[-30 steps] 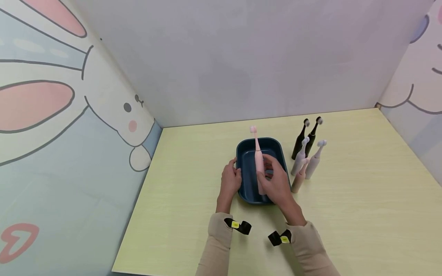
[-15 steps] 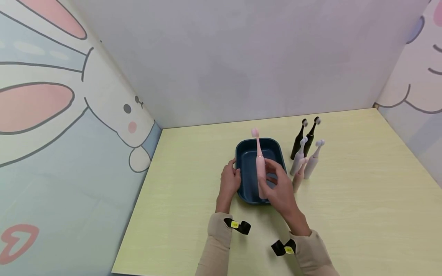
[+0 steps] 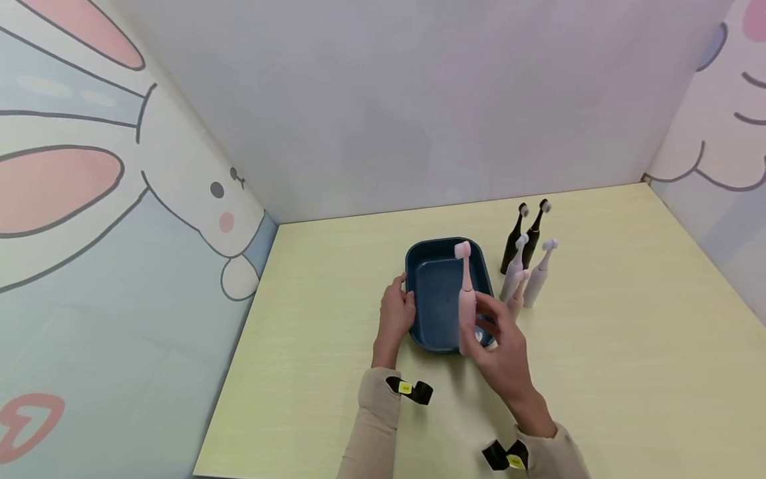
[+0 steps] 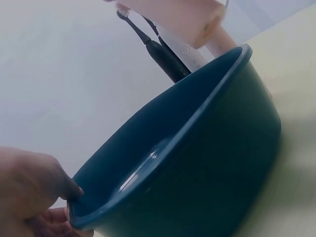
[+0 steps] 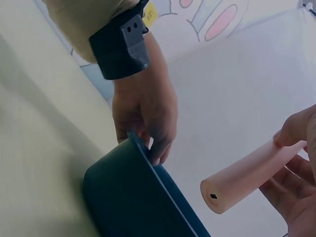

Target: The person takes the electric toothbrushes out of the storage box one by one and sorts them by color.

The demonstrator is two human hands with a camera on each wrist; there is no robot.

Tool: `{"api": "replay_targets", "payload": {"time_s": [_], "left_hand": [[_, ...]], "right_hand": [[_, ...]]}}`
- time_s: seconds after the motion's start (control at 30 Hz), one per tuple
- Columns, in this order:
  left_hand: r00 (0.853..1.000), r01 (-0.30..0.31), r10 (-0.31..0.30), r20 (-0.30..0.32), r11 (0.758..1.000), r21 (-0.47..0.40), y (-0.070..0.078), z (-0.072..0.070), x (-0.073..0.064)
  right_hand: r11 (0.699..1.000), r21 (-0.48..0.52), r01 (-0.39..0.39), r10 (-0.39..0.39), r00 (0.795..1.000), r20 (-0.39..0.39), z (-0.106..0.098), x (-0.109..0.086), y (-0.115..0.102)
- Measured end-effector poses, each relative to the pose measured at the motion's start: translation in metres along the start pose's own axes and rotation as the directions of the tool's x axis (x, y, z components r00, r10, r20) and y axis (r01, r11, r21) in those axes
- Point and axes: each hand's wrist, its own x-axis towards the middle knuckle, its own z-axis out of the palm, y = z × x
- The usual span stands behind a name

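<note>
A pink electric toothbrush (image 3: 467,307) stands nearly upright, brush head up, above the right front part of a dark blue basin (image 3: 433,293). My right hand (image 3: 504,349) holds its handle between thumb and fingers. In the right wrist view the flat base of the toothbrush (image 5: 247,175), with a small dark mark, faces the camera, apart from the basin's rim. My left hand (image 3: 396,313) grips the basin's left wall. Seen from the left wrist, the thumb of that hand (image 4: 29,190) lies over the rim and the fingers are outside.
Right of the basin stand two black electric toothbrushes (image 3: 510,249), two pale lavender ones (image 3: 538,279) and another pink one (image 3: 517,299), partly behind my right hand. The light wooden table (image 3: 323,319) meets a plain wall (image 3: 383,133) at the back.
My right hand has carried the pink toothbrush to the right and toward me, from over the basin's middle to its right front. The left hand keeps its hold on the basin.
</note>
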Motion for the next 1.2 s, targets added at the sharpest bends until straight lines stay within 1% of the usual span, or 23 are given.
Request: {"api": "replay_targets", "payload": {"time_s": [0.1, 0.27, 0.4, 0.57, 0.77, 0.9, 1.03, 1.2], "left_hand": [[1.000, -0.001, 0.001, 0.001, 1.000, 0.002, -0.001, -0.001, 0.000], [1.000, 0.007, -0.007, 0.010, 1.000, 0.005, -0.001, -0.001, 0.001], [1.000, 0.009, -0.009, 0.014, 1.000, 0.007, -0.002, 0.000, 0.001], [1.000, 0.011, -0.011, 0.012, 1.000, 0.014, -0.002, -0.002, 0.001], [1.000, 0.019, -0.019, 0.016, 1.000, 0.013, 0.001, -0.005, 0.001], [1.000, 0.022, -0.022, 0.021, 1.000, 0.013, 0.001, -0.006, 0.001], [0.999, 0.025, -0.025, 0.024, 1.000, 0.015, 0.000, -0.007, 0.000], [1.000, 0.016, -0.016, 0.009, 1.000, 0.022, -0.002, -0.006, -0.001]], "right_hand": [[1.000, 0.006, 0.006, -0.006, 1.000, -0.014, -0.002, -0.003, 0.003], [0.997, 0.018, 0.070, -0.069, 0.996, -0.062, -0.009, -0.008, 0.005], [0.992, 0.026, 0.125, -0.122, 0.988, -0.094, -0.018, -0.011, -0.004], [0.989, 0.036, 0.144, -0.138, 0.981, -0.135, -0.030, -0.013, -0.014], [0.978, 0.101, 0.183, -0.158, 0.963, -0.219, -0.038, -0.015, -0.009], [0.977, 0.102, 0.190, -0.156, 0.949, -0.272, -0.042, -0.016, -0.001], [0.980, 0.084, 0.179, -0.144, 0.938, -0.315, -0.047, -0.015, 0.010], [0.992, 0.029, 0.121, -0.106, 0.941, -0.323, -0.054, -0.012, 0.020]]}}
